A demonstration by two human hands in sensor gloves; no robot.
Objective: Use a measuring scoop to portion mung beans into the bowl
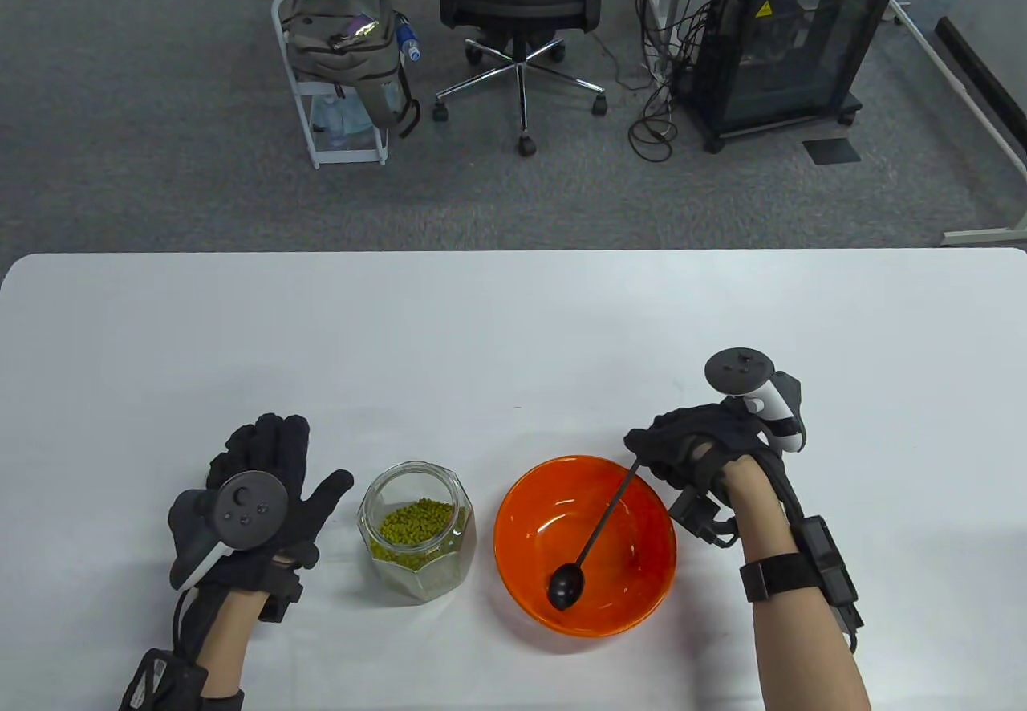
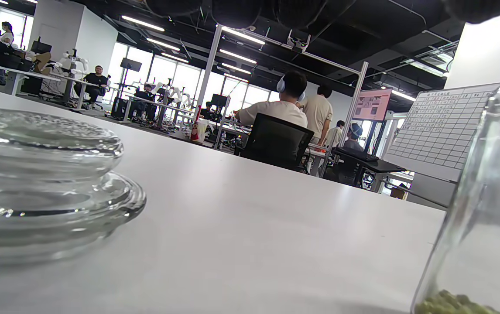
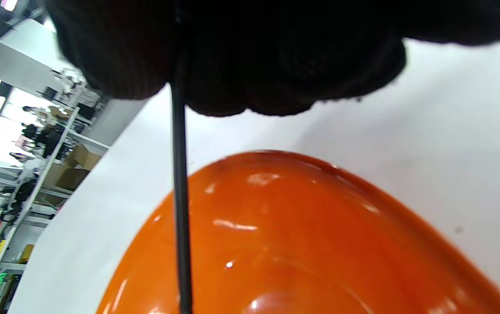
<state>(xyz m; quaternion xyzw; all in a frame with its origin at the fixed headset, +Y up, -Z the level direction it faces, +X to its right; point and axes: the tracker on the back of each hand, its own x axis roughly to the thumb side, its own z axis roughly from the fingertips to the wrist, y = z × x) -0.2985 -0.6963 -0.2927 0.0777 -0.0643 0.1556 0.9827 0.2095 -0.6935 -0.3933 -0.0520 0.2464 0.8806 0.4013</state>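
The right hand (image 1: 702,442) pinches the top end of the scoop (image 1: 598,530), fingers curled round the thin black handle. The handle slants from the hand, at about 1 o'clock, down to the round black head at about 7 o'clock. That head sits low inside the orange bowl (image 1: 521,550), near the front of its floor, and no beans show in the bowl. The right wrist view confirms the hold: the dark stem (image 3: 179,183) drops straight out of the gloved fingers (image 3: 114,56) over the orange wall (image 3: 341,244).

The jar (image 1: 417,530) of mung beans (image 1: 416,525) stands open just beside the bowl, at 9 o'clock from it, not touching. From the right hand the jar mouth lies at roughly 8 o'clock, past the bowl's near rim. The left hand (image 1: 257,502) lies flat on the desk (image 1: 513,326) with fingers spread, holding nothing, at 9 o'clock from the jar and closer to it than the right hand is. A glass lid (image 2: 45,183) rests on the desk in the left wrist view, apart from the jar.

The coming move likely turns on lifting the scoop head out of the bowl and carrying it toward 9 o'clock into the jar mouth, with the left hand well placed to steady the jar.
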